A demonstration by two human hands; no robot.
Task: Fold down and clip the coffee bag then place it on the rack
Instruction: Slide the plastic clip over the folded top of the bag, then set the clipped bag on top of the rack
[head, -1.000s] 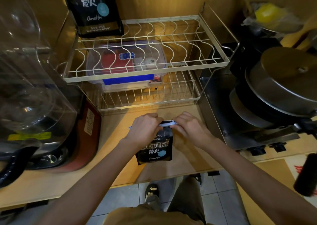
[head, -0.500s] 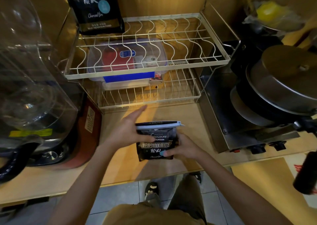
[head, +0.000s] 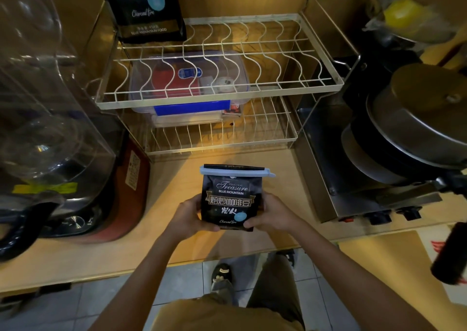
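Observation:
A black coffee bag (head: 231, 199) with white lettering is held upright above the wooden counter, its top folded down under a pale blue clip (head: 236, 171). My left hand (head: 188, 217) grips the bag's lower left side and my right hand (head: 271, 215) grips its lower right side. Behind the bag stands a cream two-tier wire rack (head: 262, 92); its upper shelf is bare wire on the right.
A second, larger coffee bag (head: 146, 7) stands on the rack's upper left. A clear plastic box (head: 242, 78) sits on the lower tier. A glass-domed appliance (head: 45, 128) is on the left, a metal-lidded pan on a cooker (head: 417, 128) on the right.
Both hands left the clip at the bag's top and slid to its lower sides. The bag was lifted from lying flat to upright, facing me.

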